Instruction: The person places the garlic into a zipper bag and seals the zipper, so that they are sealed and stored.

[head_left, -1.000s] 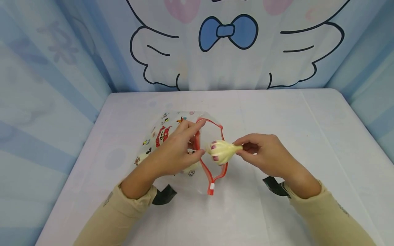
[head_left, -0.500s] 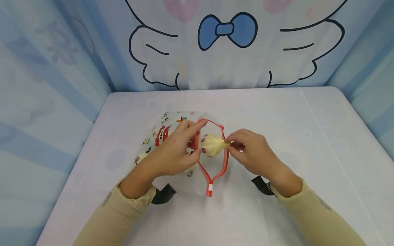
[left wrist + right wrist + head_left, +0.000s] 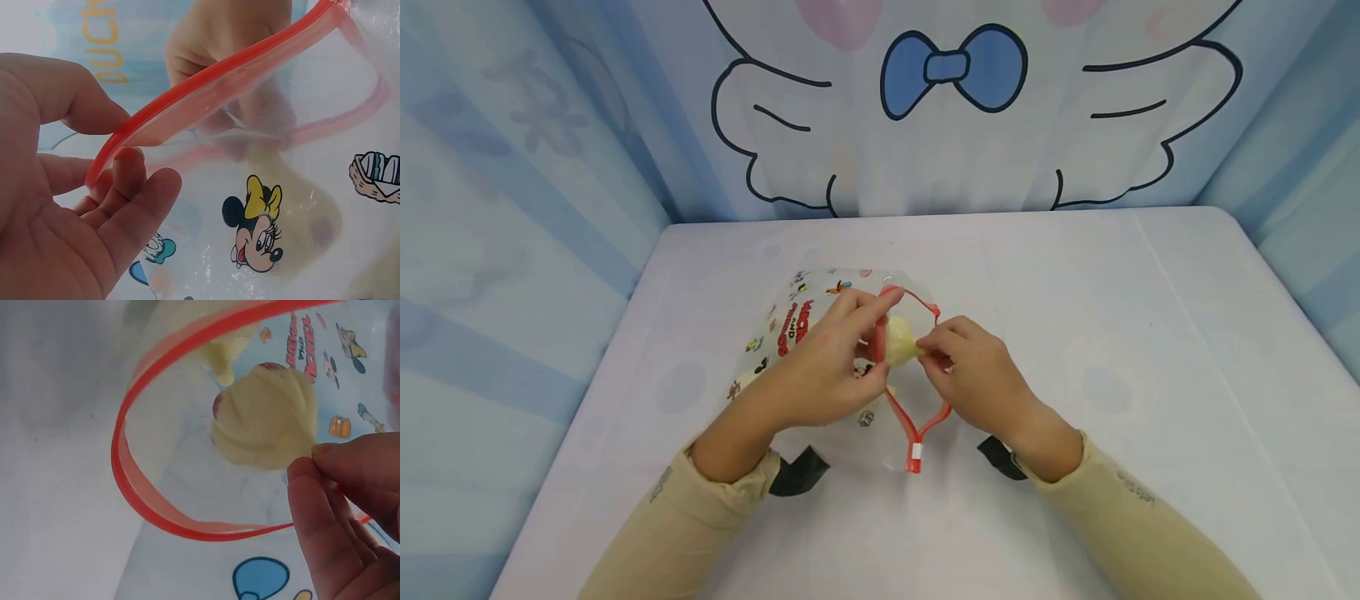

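Note:
A clear zip bag point(image 3: 784, 312) with cartoon prints and a red zip edge point(image 3: 187, 532) lies on the table, its mouth spread open toward the right. My left hand point(image 3: 823, 362) pinches the near lip of that mouth between thumb and fingers. By its stem, my right hand point(image 3: 981, 375) pinches a pale yellow garlic bulb point(image 3: 265, 422) with purple patches. The bulb is inside the mouth, and in the left wrist view its blurred shape shows through the printed plastic. Deeper in the bag sits another pale bulb-like piece point(image 3: 220, 362), partly hidden by the red edge.
The bag rests on a white-covered table point(image 3: 1075, 517). Behind it hangs a pale blue curtain point(image 3: 955, 158) with a bow-tie drawing, and more curtain closes in both sides. Black straps point(image 3: 801, 473) stick out at both wrists.
My right hand has moved left, carrying the garlic bulb from outside the red-edged mouth to inside it. The left hand has kept its hold on the lip.

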`<action>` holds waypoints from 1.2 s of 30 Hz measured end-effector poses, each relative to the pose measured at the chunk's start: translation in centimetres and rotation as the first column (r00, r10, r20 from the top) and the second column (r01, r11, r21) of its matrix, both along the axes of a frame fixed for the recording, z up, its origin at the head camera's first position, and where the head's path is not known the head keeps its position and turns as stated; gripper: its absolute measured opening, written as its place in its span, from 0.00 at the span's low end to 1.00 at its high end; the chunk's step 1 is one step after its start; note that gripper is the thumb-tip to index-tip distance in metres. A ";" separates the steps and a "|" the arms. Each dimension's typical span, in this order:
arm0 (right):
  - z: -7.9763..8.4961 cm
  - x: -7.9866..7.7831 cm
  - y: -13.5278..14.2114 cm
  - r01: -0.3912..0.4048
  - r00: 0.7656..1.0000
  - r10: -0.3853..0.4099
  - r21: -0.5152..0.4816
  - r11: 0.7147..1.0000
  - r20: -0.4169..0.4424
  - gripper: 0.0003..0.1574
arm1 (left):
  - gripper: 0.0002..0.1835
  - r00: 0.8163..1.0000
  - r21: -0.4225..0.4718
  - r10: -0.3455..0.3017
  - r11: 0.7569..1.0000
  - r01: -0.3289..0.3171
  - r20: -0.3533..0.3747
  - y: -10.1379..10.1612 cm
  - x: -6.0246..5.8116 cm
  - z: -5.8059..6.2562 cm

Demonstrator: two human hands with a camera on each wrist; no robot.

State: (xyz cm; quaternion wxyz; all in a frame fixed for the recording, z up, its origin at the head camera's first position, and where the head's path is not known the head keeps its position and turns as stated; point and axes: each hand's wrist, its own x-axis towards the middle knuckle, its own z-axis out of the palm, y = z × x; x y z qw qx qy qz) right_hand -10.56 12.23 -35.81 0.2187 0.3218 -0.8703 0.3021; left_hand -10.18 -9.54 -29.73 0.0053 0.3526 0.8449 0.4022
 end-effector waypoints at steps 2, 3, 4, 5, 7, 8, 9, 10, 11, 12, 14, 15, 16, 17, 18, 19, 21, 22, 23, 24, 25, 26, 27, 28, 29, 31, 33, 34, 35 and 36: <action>-0.2 0.1 -0.4 -0.004 1.000 0.004 0.011 1.000 -0.017 0.10 | 0.38 1.000 0.009 -0.001 1.000 0.001 0.013 0.0 0.0 0.0; -0.3 0.1 -0.5 -0.009 1.000 0.009 0.014 1.000 -0.024 0.10 | 0.38 1.000 0.015 -0.001 1.000 0.001 0.020 0.0 0.0 0.0; -0.4 0.1 -0.7 -0.014 1.000 0.014 0.018 1.000 -0.028 0.10 | 0.38 1.000 0.018 -0.001 1.000 0.001 0.023 0.0 0.0 0.0; -0.6 0.0 -0.8 -0.016 0.999 0.017 0.018 1.000 -0.029 0.10 | 0.38 1.000 0.021 -0.001 1.000 0.000 0.029 0.0 0.0 0.0; -0.8 -0.1 -1.1 -0.016 1.000 0.017 0.028 0.999 -0.021 0.10 | 0.38 0.999 0.028 0.000 1.000 -0.001 0.042 0.0 0.0 0.0; -0.9 -0.1 -1.2 -0.016 1.000 0.017 0.034 0.999 -0.018 0.10 | 0.38 0.999 0.030 0.002 1.000 -0.003 0.050 0.0 0.0 0.0; -1.0 -0.2 -1.4 -0.014 1.000 0.015 0.039 0.999 -0.013 0.10 | 0.38 0.998 0.031 0.004 1.000 -0.005 0.058 0.0 0.0 0.0; -1.0 -0.2 -1.5 -0.010 1.000 0.010 0.046 0.999 -0.007 0.10 | 0.38 0.998 0.032 0.005 0.999 -0.007 0.067 0.0 0.0 0.0; -1.1 -0.2 -1.6 -0.004 1.000 0.004 0.051 0.999 -0.001 0.10 | 0.38 0.997 0.036 0.006 0.999 -0.009 0.079 0.0 0.0 0.0; -1.1 -0.2 -1.7 0.000 1.000 -0.001 0.056 0.998 0.001 0.10 | 0.38 0.996 0.038 0.008 0.999 -0.011 0.087 0.0 0.0 0.0; -1.1 -0.2 -2.0 0.010 1.000 -0.009 0.056 0.998 -0.005 0.11 | 0.38 0.995 0.041 0.009 0.999 -0.013 0.101 0.1 0.1 0.0; -1.2 -0.2 -2.1 0.016 1.000 -0.015 0.055 0.998 -0.009 0.11 | 0.38 0.994 0.040 0.011 0.999 -0.016 0.105 0.0 0.1 0.1; -1.2 -0.2 -2.2 0.023 1.000 -0.022 0.054 0.998 -0.013 0.11 | 0.38 0.994 0.040 0.013 0.999 -0.018 0.108 0.1 0.1 0.1; -1.3 -0.2 -2.2 0.029 0.999 -0.028 0.051 0.998 -0.016 0.11 | 0.38 0.994 0.039 0.015 0.999 -0.020 0.110 0.1 0.1 0.1; -1.3 -0.2 -2.3 0.036 0.999 -0.035 0.049 0.998 -0.021 0.11 | 0.38 0.993 0.039 0.017 0.999 -0.021 0.113 0.1 0.1 0.1; -1.4 -0.3 -2.4 0.043 0.999 -0.041 0.047 0.998 -0.025 0.11 | 0.38 0.993 0.038 0.019 0.999 -0.023 0.115 0.1 0.1 0.1; -1.5 -0.3 -2.5 0.057 0.998 -0.056 0.045 0.997 -0.032 0.11 | 0.38 0.992 0.039 0.021 0.999 -0.026 0.122 0.1 0.2 0.1; -1.6 -0.4 -2.5 0.064 0.997 -0.062 0.043 0.997 -0.036 0.10 | 0.38 0.992 0.041 0.019 0.999 -0.024 0.126 0.1 0.2 0.1; -1.7 -0.4 -2.5 0.069 0.997 -0.068 0.041 0.997 -0.040 0.10 | 0.38 0.992 0.044 0.016 0.999 -0.022 0.129 0.1 0.2 0.1; -1.7 -0.5 -2.5 0.074 0.996 -0.072 0.039 0.997 -0.047 0.10 | 0.38 0.991 0.046 0.014 0.999 -0.020 0.131 0.1 0.2 0.1; -1.8 -0.5 -2.6 0.078 0.996 -0.076 0.037 0.996 -0.054 0.10 | 0.38 0.991 0.049 0.010 0.999 -0.017 0.131 0.1 0.2 0.0; -1.8 -0.6 -2.6 0.082 0.995 -0.080 0.033 0.996 -0.060 0.10 | 0.38 0.991 0.052 0.005 0.999 -0.012 0.132 0.1 0.2 0.0; -1.9 -0.6 -2.6 0.086 0.994 -0.083 0.030 0.996 -0.067 0.09 | 0.38 0.992 0.055 0.000 0.998 -0.007 0.130 0.1 0.2 0.0; -1.9 -0.7 -2.6 0.091 0.993 -0.089 0.028 0.995 -0.073 0.09 | 0.38 0.992 0.057 -0.005 0.998 -0.002 0.127 0.1 0.2 -0.1; -1.9 -0.8 -2.6 0.096 0.993 -0.094 0.028 0.995 -0.075 0.09 | 0.38 0.992 0.057 -0.008 0.998 0.001 0.122 0.1 0.2 -0.1; -1.9 -0.8 -2.7 0.105 0.993 -0.103 0.031 0.994 -0.065 0.08 | 0.38 0.993 0.058 -0.012 0.998 0.006 0.115 0.1 0.1 -0.1; -1.7 -0.9 -2.8 0.111 0.994 -0.109 0.051 0.993 -0.029 0.09 | 0.38 0.993 0.064 -0.019 0.998 0.012 0.117 0.2 0.1 -0.2; -1.6 -0.9 -2.8 0.110 0.994 -0.110 0.066 0.992 -0.005 0.09 | 0.38 0.993 0.066 -0.021 0.998 0.014 0.117 0.2 0.1 -0.2; -1.5 -0.9 -2.8 0.105 0.994 -0.108 0.082 0.991 0.022 0.10 | 0.38 0.993 0.068 -0.023 0.998 0.015 0.118 0.2 0.1 -0.2; -1.4 -0.9 -2.8 0.099 0.993 -0.104 0.100 0.990 0.051 0.12 | 0.38 0.992 0.072 -0.026 0.997 0.017 0.120 0.2 0.1 -0.1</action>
